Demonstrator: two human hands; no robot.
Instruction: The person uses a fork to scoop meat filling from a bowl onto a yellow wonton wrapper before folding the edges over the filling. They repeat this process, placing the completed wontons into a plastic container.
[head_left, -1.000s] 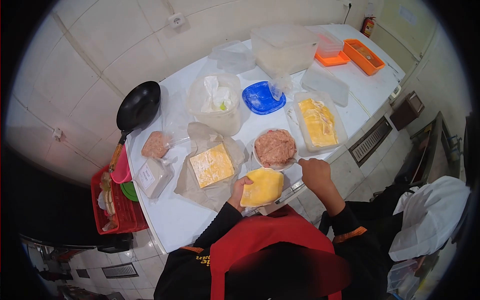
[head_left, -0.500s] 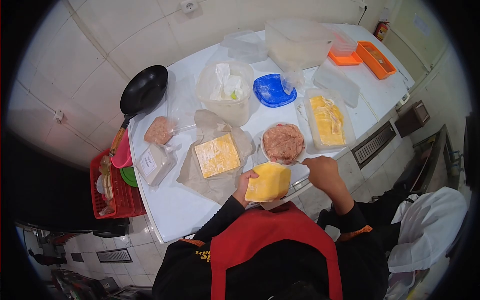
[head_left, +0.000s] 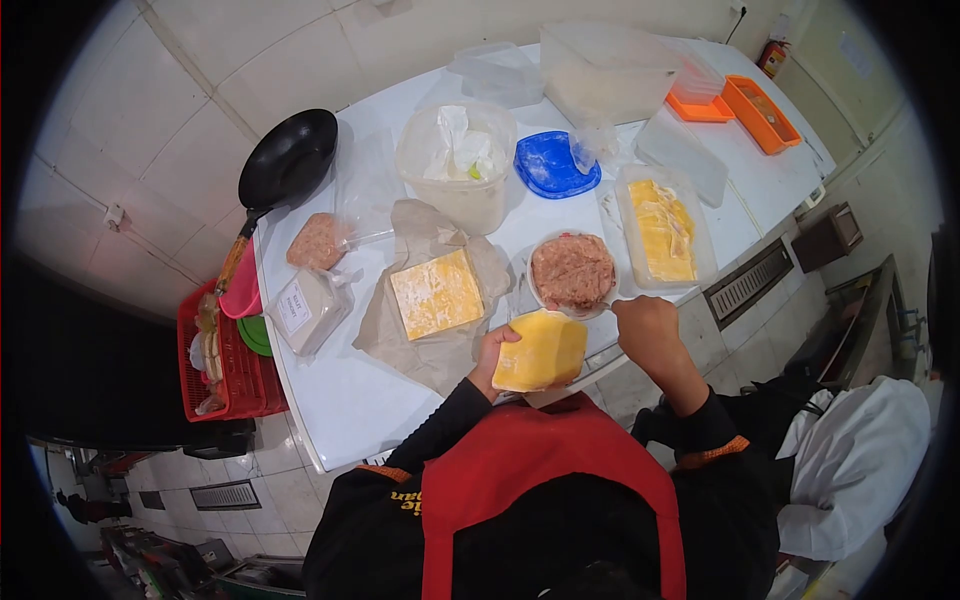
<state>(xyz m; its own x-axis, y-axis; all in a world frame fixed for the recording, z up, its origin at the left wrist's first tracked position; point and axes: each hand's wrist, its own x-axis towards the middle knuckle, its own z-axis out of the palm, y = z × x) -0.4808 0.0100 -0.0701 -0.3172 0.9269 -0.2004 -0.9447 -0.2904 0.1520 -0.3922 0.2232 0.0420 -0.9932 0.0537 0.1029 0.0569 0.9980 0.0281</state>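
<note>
My left hand (head_left: 488, 362) is closed around the left edge of yellow square dough wrappers (head_left: 543, 352), with the thumb on top, at the table's front edge. Just beyond lies minced meat (head_left: 573, 270) in a round white bowl (head_left: 531, 285). My right hand (head_left: 648, 332) is in a fist at the bowl's right side. It grips a thin metal utensil (head_left: 607, 305) whose end reaches the bowl's near rim; its tip is hidden. Left of the bowl, a floury stack of yellow wrappers (head_left: 437, 295) rests on brown paper (head_left: 400, 345).
A clear tub (head_left: 707, 255) holding more wrappers stands right of the bowl. Behind are a white bucket (head_left: 460, 205), a blue lid (head_left: 557, 165) and a large clear container (head_left: 605, 80). A black wok (head_left: 288, 160), bagged meat (head_left: 318, 242) and a labelled bag (head_left: 310, 312) sit left.
The view has shifted slightly, so the table items appear a little higher. Both hands keep their grips, and the utensil end stays by the bowl's near rim.
</note>
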